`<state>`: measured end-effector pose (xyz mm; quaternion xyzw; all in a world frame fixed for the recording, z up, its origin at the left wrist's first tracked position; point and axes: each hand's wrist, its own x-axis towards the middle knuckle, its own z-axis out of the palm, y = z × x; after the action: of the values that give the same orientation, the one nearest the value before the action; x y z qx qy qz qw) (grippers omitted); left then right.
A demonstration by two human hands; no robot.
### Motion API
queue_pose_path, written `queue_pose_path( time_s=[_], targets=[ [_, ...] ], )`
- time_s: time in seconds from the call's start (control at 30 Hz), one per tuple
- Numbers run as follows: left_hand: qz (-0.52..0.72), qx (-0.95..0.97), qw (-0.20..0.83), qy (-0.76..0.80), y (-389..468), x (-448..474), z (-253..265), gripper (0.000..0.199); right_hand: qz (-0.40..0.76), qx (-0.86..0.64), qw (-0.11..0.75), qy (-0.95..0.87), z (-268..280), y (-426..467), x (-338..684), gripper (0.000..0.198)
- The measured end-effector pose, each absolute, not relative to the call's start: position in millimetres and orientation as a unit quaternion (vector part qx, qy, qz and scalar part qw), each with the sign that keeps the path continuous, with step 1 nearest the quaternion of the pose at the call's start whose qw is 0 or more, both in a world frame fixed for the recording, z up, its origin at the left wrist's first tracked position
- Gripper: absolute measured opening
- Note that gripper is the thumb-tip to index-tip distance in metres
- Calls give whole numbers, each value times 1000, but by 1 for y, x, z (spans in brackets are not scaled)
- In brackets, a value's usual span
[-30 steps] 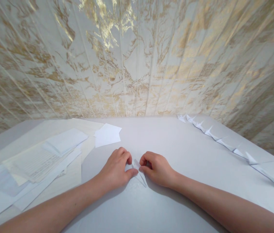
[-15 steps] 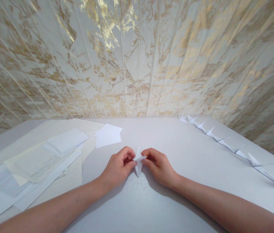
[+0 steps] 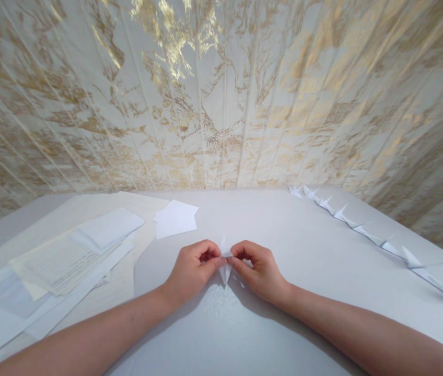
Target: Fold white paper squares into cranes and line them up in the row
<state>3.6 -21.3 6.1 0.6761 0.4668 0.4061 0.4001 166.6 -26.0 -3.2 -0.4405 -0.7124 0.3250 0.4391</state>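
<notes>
a small folded white paper shape with narrow pointed tips (image 3: pixel 225 274) sits between the left hand (image 3: pixel 192 269), at its nine o'clock, and the right hand (image 3: pixel 263 271), at its three, taking twelve as straight away from the person. both hands are pinching it, thumbs against bent forefingers, with the fingertips nearly meeting across its middle; the other fingers curl in toward the palms. one pale tip rises past the fingertips toward twelve, and a creased point reaches down toward six, over a smooth white table (image 3: pixel 221 334). i cannot tell whether that lower point touches the table, and the fingers hide much of the part in between.

between ten and eleven o'clock, near the left hand but apart from it, lie overlapping flat white paper sheets with straight edges (image 3: pixel 176 219). further out, toward nine and ten, spreads a loose pile of white and cream paper (image 3: pixel 84 284), with a folded white paper (image 3: pixel 109 230) on top and, just beside it, a cream sheet with dark lines of writing (image 3: pixel 60 269).

well apart from the right hand, a row of folded white paper pieces with raised points (image 3: pixel 409 258) runs near the table's right edge, from between one and two o'clock round to about three. at twelve, beyond the table, is a white backdrop with gleaming gold patterning (image 3: pixel 221 104).
</notes>
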Motion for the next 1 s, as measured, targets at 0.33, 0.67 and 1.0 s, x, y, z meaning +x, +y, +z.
queue_pose_path(
  time_s=[0.33,0.67,1.0],
  targets=[
    [451,581,487,471,-20,10,12,20,529,-443,493,-529,-1,-25,158,26],
    [453,584,491,461,-18,10,9,21,527,-448,506,-515,2,-25,156,28],
    [493,515,551,433,-16,11,9,24,590,-397,507,-487,1,-23,159,27]
  ],
)
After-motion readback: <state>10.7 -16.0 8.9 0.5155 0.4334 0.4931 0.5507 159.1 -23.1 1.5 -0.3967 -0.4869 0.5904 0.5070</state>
